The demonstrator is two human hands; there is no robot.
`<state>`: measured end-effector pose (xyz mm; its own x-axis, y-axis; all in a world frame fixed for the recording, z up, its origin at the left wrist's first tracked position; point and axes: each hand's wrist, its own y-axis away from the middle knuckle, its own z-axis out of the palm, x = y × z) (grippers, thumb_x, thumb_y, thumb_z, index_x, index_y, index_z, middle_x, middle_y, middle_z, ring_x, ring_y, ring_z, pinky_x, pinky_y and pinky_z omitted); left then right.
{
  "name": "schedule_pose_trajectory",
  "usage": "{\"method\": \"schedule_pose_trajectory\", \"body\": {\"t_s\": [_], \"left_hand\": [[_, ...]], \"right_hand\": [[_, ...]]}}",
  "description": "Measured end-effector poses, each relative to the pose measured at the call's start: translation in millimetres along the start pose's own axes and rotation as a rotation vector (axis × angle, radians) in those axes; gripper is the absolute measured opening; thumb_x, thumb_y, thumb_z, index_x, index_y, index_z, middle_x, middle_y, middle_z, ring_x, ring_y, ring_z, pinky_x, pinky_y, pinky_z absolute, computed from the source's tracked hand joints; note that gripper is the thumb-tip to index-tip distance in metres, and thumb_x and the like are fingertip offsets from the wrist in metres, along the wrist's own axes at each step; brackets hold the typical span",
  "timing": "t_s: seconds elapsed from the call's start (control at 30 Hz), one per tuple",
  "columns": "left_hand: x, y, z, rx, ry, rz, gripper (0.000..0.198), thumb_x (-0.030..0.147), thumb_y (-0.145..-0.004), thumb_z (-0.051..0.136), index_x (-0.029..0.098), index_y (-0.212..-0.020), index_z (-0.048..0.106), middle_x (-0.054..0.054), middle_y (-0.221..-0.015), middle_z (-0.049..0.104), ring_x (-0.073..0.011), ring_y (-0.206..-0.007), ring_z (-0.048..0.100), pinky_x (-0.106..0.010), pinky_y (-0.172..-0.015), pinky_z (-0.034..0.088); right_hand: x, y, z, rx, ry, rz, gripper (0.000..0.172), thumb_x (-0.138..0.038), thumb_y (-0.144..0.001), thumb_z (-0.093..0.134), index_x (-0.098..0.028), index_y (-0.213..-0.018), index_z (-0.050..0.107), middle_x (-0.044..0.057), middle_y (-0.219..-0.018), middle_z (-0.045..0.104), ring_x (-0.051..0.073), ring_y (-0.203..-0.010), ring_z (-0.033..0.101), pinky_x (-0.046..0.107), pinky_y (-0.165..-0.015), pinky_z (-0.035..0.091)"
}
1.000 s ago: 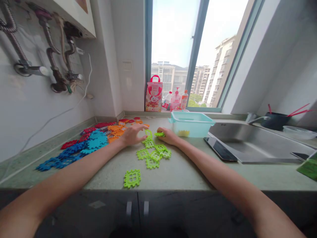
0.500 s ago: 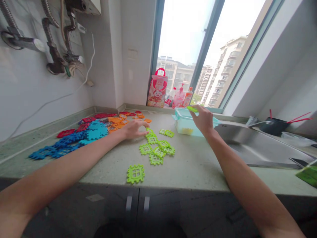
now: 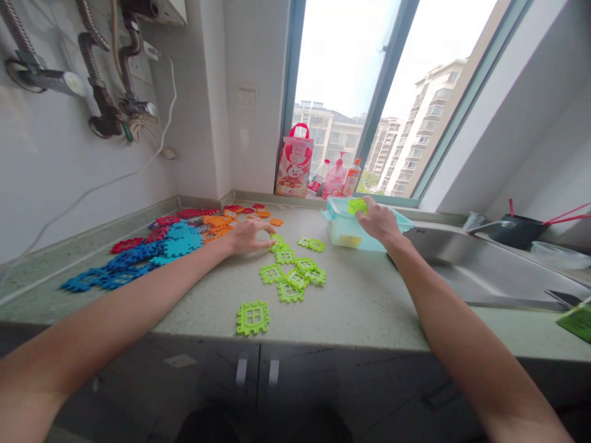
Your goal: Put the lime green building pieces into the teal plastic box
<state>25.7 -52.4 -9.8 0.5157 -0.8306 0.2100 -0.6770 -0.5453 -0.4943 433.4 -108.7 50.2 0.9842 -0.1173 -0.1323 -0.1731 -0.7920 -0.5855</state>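
Tabletop (image 3: 351,307) front: single green piece (image 3: 253,316) lies flat | Beyond: green cluster (image 3: 295,280) lies partly overlapped | Left hand (image 3: 247,237): grip stands parted beside cluster's far end; contact cannot be told | Right hand (image 3: 379,219): grip pinches held green piece (image 3: 356,207) at opening of turquoise bin (image 3: 336,226)

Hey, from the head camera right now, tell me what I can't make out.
In the head view:
Translucent teal plastic box: its cloudy wall blurs the contents; the right hand covers part of it.
Light-green toothed plastic piece in that hand: the hand hides one end.
Green printed package: cut off by the picture's right edge.
Pink-and-white printed bag: lettering too small.
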Motion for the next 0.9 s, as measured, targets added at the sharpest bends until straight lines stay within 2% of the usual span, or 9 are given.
{"method": "schedule_pose_trajectory", "body": {"t_s": [0.2,0.33,0.43,0.53,0.6,0.63,0.7,0.77,0.9], "left_hand": [[-0.5,0.6,-1.3,-0.013,0.023,-0.004,0.044,0.059,-0.092,0.068,0.023,-0.114,0.078,-0.008,-0.12,0.081,-0.0298,-0.115,0.074,-0.045,-0.108,0.054],[-2.3,0.7,0.1,-0.002,0.039,0.012,0.043,0.058,-0.091,0.069,0.022,-0.114,0.078,-0.008,-0.121,0.081,-0.0299,-0.115,0.075,-0.045,-0.109,0.054],[-1.0,1.0,-0.1,0.026,0.05,0.026,0.042,0.055,-0.091,0.071,0.021,-0.114,0.078,-0.008,-0.118,0.082,-0.0297,-0.113,0.075,-0.046,-0.109,0.054],[2.6,1.6,-0.7,0.062,0.066,0.049,0.041,0.052,-0.091,0.072,0.021,-0.116,0.077,-0.008,-0.119,0.081,-0.0286,-0.114,0.075,-0.047,-0.112,0.053],[5.0,2.1,0.1,0.084,0.077,0.054,0.041,0.052,-0.091,0.072,0.021,-0.118,0.076,-0.008,-0.12,0.081,-0.028,-0.115,0.075,-0.046,-0.112,0.053],[6.1,2.4,0.9,0.089,0.084,0.052,0.041,0.052,-0.091,0.072,0.022,-0.119,0.076,-0.008,-0.12,0.081,-0.0278,-0.116,0.075,-0.046,-0.112,0.053],[8.3,2.8,3.1,0.09,0.105,0.046,0.041,0.054,-0.093,0.072,0.023,-0.12,0.076,-0.008,-0.121,0.081,-0.0275,-0.117,0.075,-0.046,-0.111,0.054],[11.4,2.9,5.3,0.081,0.132,0.045,0.042,0.056,-0.094,0.07,0.023,-0.121,0.075,-0.008,-0.122,0.081,-0.0273,-0.117,0.075,-0.046,-0.111,0.055],[20.9,3.0,6.4,0.039,0.165,0.056,0.044,0.057,-0.095,0.07,0.023,-0.123,0.074,-0.009,-0.124,0.08,-0.028,-0.119,0.074,-0.047,-0.113,0.053]], "right_hand": [[0.3,-0.9,1.3,0.071,-0.037,-0.01,0.051,-0.035,-0.09,0.061,-0.022,-0.138,0.071,0.016,-0.103,0.082,0.038,-0.096,0.074,0.043,-0.084,0.053],[2.8,0.2,1.2,0.084,-0.118,-0.028,0.044,-0.03,-0.089,0.061,-0.028,-0.131,0.075,0.009,-0.107,0.084,0.035,-0.098,0.075,0.045,-0.089,0.054],[-0.1,2.5,-1.0,0.165,-0.142,-0.059,0.04,-0.026,-0.088,0.061,-0.026,-0.126,0.075,0.007,-0.106,0.084,0.033,-0.096,0.076,0.044,-0.09,0.055],[-14.7,9.2,-2.5,0.307,-0.182,-0.202,0.034,-0.024,-0.089,0.06,-0.022,-0.119,0.076,0.011,-0.109,0.083,0.033,-0.104,0.075,0.044,-0.092,0.056],[-30.9,17.6,-0.8,0.324,-0.234,-0.373,0.033,-0.023,-0.091,0.057,-0.021,-0.117,0.077,0.011,-0.111,0.082,0.031,-0.107,0.075,0.042,-0.093,0.056],[-39.9,22.8,1.2,0.28,-0.257,-0.459,0.033,-0.022,-0.092,0.056,-0.022,-0.118,0.077,0.01,-0.11,0.082,0.029,-0.104,0.075,0.04,-0.092,0.056],[-57.3,34.2,7.5,0.1,-0.263,-0.565,0.034,-0.024,-0.095,0.055,-0.023,-0.122,0.076,0.007,-0.111,0.082,0.024,-0.091,0.076,0.035,-0.086,0.056],[-70.3,44.6,15.7,-0.069,-0.211,-0.578,0.036,-0.033,-0.098,0.06,-0.026,-0.129,0.075,0.006,-0.118,0.082,0.024,-0.092,0.077,0.035,-0.085,0.056],[-76.9,55.4,31.2,-0.324,-0.08,-0.495,0.059,-0.05,-0.095,0.069,-0.025,-0.149,0.065,0.014,-0.128,0.08,0.034,-0.108,0.077,0.041,-0.089,0.056]]}}
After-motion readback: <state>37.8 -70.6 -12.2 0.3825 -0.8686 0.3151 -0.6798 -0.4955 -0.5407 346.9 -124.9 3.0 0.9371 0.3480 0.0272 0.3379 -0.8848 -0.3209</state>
